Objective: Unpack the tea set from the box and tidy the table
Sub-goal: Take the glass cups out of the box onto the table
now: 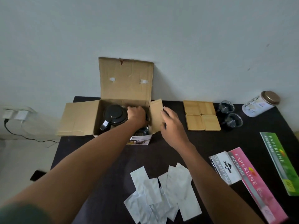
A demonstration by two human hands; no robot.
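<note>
An open cardboard box [80, 120] stands at the table's back edge, its lid leaning on the wall. Inside it sits a glass teapot [115, 117] with a black lid, and a glass cup [143, 130] lies near the front right corner. My left hand [136, 114] reaches down into the right part of the box with its fingers curled; what they touch is hidden. Beside it, my right hand [169, 122] rests against the box's right flap [156, 113] with fairly straight fingers. Four bamboo coasters [201, 115] and two glass cups [230, 115] stand to the right.
A white jar [260, 105] with a gold lid lies at the back right. A green booklet [280, 160], a pink booklet [252, 181] and a stamp pad box [221, 165] lie at the right. Several white sachets [163, 193] are scattered at the front. A cable [19, 135] runs along the left.
</note>
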